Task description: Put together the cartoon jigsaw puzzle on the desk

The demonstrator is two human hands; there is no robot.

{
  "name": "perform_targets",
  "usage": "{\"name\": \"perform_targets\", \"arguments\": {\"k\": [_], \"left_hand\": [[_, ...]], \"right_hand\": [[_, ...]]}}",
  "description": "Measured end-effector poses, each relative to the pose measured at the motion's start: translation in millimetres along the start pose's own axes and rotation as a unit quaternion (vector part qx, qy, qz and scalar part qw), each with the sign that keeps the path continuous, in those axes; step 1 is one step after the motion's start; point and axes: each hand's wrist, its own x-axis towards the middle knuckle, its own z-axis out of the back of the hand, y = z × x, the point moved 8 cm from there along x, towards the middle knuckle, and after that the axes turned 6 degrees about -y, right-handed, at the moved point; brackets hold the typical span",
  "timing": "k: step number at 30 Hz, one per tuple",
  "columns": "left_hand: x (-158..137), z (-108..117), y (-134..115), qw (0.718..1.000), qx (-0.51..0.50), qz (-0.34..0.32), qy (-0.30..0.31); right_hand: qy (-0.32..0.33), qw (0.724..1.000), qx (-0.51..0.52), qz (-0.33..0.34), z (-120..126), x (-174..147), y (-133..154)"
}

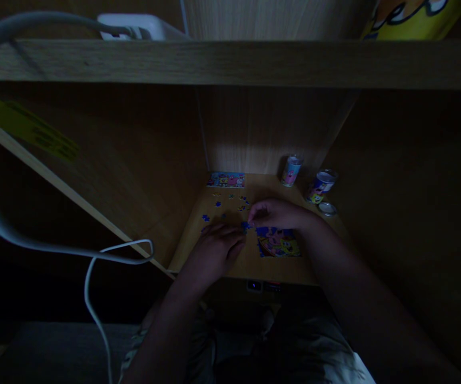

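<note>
A blue puzzle piece (246, 225) lies near the centre of the frame, slightly below the middle, just beside the upper left corner of a partly assembled puzzle (278, 244). The right hand (269, 213) reaches in from the right, its thumb and forefinger brought together at the piece; the frame is too dark to tell whether they grasp it or only touch it. The left hand (218, 246) comes from the lower left, palm down and unclenched, with its fingers loosely extended over the wooden surface (236, 268) and its thumb side near the same piece.

The assembled part shows pink and yellow cartoon figures against blue. Above and left of the hands are scattered loose pieces (205, 217), some dark blue, others paler. Farther up, against the back panel (254, 133), lies a colourful picture card (226, 180). To the right of centre stand a pink-and-blue can (291, 172) and, nearer, a dark blue and yellow can (321, 188), with a round lid (327, 208) lying just beside it.

A wooden shelf (230, 63) crosses the upper frame, bearing a white box (142, 26) at upper left and a yellow printed object (414, 21) at upper right. A pale cable (26, 242) loops down the left side.
</note>
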Motion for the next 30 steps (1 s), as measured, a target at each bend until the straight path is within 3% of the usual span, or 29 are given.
{"name": "perform_targets", "arguments": {"k": [12, 30], "left_hand": [[0.6, 0.5, -1.1, 1.000, -0.006, -0.006, -0.001], [1.1, 0.9, -1.2, 1.000, 0.005, -0.003, 0.002]], "right_hand": [[-0.006, 0.999, -0.042, -0.017, -1.2, 0.6, 1.8], [-0.001, 0.999, -0.004, -0.043, -11.7, 6.7, -4.2]]}}
